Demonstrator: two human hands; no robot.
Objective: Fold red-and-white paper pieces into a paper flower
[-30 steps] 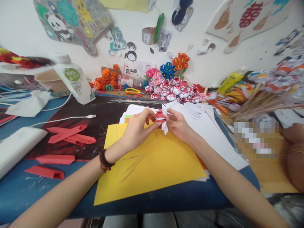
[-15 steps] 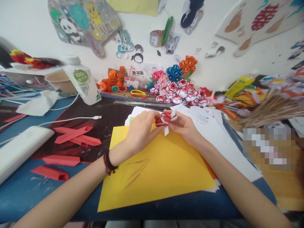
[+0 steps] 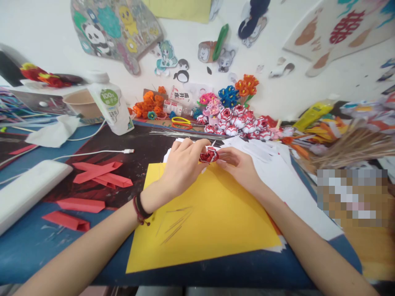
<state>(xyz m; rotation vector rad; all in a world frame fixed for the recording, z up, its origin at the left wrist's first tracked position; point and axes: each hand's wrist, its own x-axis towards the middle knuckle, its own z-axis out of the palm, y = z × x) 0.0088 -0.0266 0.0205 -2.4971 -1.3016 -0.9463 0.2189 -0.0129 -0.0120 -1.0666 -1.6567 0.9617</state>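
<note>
A red and white paper flower (image 3: 210, 154) is held up over the far edge of a yellow sheet (image 3: 203, 213). My left hand (image 3: 185, 164) closes round its left side, thumb below and fingers above. From the right, my right hand (image 3: 239, 166) pinches the flower's edge between thumb and fingers; part of the flower is hidden by the fingers. Folded red paper strips (image 3: 101, 174) lie crossed left of the sheet, with two more red strips (image 3: 80, 204) nearer me. Loose white paper (image 3: 290, 193) spreads beneath and right of the sheet.
Finished red and white paper flowers (image 3: 240, 121) crowd the back. Yellow-handled scissors (image 3: 181, 122) and thin wires (image 3: 175, 133) lie before them. At left are a white bottle (image 3: 112, 105), a white power strip (image 3: 33, 191) and a cable plug (image 3: 128, 151). Thin sticks (image 3: 348, 142) lie at right.
The flower has turned between my hands: its layered red and white petals now face me, and the white strips that stuck out are mostly out of sight. The view has shifted left.
</note>
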